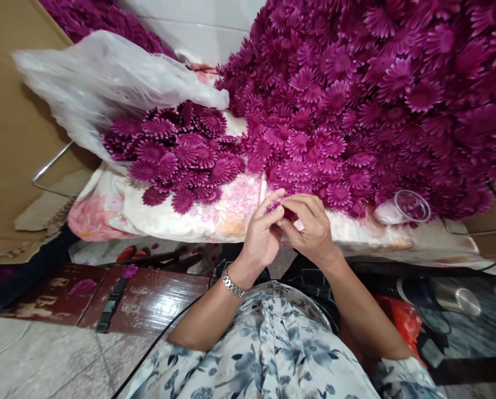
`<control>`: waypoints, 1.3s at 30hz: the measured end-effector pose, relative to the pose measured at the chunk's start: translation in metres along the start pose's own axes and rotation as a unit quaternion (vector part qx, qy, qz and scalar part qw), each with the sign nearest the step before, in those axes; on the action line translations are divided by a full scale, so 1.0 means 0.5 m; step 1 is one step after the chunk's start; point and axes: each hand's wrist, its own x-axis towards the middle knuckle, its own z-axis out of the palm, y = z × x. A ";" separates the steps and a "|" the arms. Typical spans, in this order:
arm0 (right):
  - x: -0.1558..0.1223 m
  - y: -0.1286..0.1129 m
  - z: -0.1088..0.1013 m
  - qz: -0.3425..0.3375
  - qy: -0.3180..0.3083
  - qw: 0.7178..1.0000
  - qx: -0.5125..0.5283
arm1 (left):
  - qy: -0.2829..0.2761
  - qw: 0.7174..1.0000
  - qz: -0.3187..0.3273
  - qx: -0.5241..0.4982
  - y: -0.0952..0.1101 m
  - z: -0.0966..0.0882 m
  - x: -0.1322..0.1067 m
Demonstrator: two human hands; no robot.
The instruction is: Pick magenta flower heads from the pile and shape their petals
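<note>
My left hand (265, 233) and my right hand (308, 224) meet above the front edge of the cloth-covered table (235, 213). A small purple artificial flower piece (273, 205) shows between the left thumb and fingers. The right fingertips are pinched against it; whether they hold a separate small part is hidden. Just beyond my hands rises a large heap of purple artificial flowers (339, 111). To the left lies a smaller pile of the same flower heads (185, 149), partly under a translucent plastic bag (118, 77).
A clear plastic cup (412, 206) lies tipped near the table's right front edge. Cardboard (19, 127) stands at the left with a bent metal rod (52, 163). Below is a dark red bench (160, 293) with stray petals. A steel flask (459, 299) lies at lower right.
</note>
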 end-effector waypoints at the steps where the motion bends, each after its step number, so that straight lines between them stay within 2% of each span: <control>1: -0.002 0.000 0.000 -0.001 0.002 1.000 -0.011 | -0.006 1.000 -0.005 0.012 -0.003 -0.003 0.000; 3: -0.004 -0.003 -0.004 -0.007 0.011 0.999 -0.033 | -0.008 0.999 -0.003 0.035 -0.006 -0.007 0.001; 5: -0.006 -0.005 -0.017 -0.023 0.012 0.998 -0.056 | 0.017 0.998 0.026 0.054 -0.003 -0.008 0.005; 8: -0.013 0.014 -0.068 -0.028 0.036 0.992 -0.120 | 0.071 0.992 0.083 0.068 0.010 -0.005 0.011; 10: -0.026 0.046 -0.124 0.006 0.070 0.977 -0.199 | 0.077 0.990 0.085 0.087 0.020 -0.004 0.015; 13: -0.054 0.106 -0.217 0.100 0.093 0.931 -0.338 | 0.063 0.990 0.056 0.113 0.026 0.002 0.019; 16: -0.076 0.155 -0.276 0.176 -0.004 0.901 -0.397 | 0.061 0.990 0.030 0.126 0.015 0.016 0.022; 19: -0.079 0.181 -0.288 0.213 -0.129 0.889 -0.384 | 0.043 0.988 0.009 0.148 -0.002 0.035 0.024; 22: -0.072 0.195 -0.286 0.233 -0.195 0.876 -0.373 | 0.032 0.985 -0.023 0.166 -0.012 0.049 0.023; 25: -0.071 0.200 -0.300 0.222 -0.180 0.886 -0.364 | 0.028 0.984 -0.054 0.167 -0.019 0.055 0.021; 28: -0.075 0.185 -0.321 0.187 -0.080 0.909 -0.365 | 0.025 0.989 -0.053 0.136 -0.031 0.056 0.019; 30: -0.075 0.159 -0.318 0.163 0.009 0.919 -0.359 | 0.019 0.993 -0.060 0.098 -0.041 0.058 0.019; 32: -0.069 0.117 -0.289 0.131 0.067 0.943 -0.299 | 0.020 0.994 -0.095 0.057 -0.050 0.063 0.019; 34: -0.061 0.065 -0.235 0.085 0.052 0.980 -0.172 | 0.027 0.992 -0.125 0.003 -0.057 0.068 0.020; 35: -0.058 0.038 -0.202 0.050 0.015 0.993 -0.108 | 0.027 0.989 -0.146 -0.021 -0.059 0.069 0.020; 37: -0.057 -0.009 -0.137 0.001 -0.046 0.998 -0.037 | 0.030 0.982 -0.178 -0.056 -0.057 0.068 0.021; 39: -0.063 -0.040 -0.091 -0.021 -0.059 0.998 -0.024 | 0.029 0.977 -0.199 -0.071 -0.049 0.062 0.024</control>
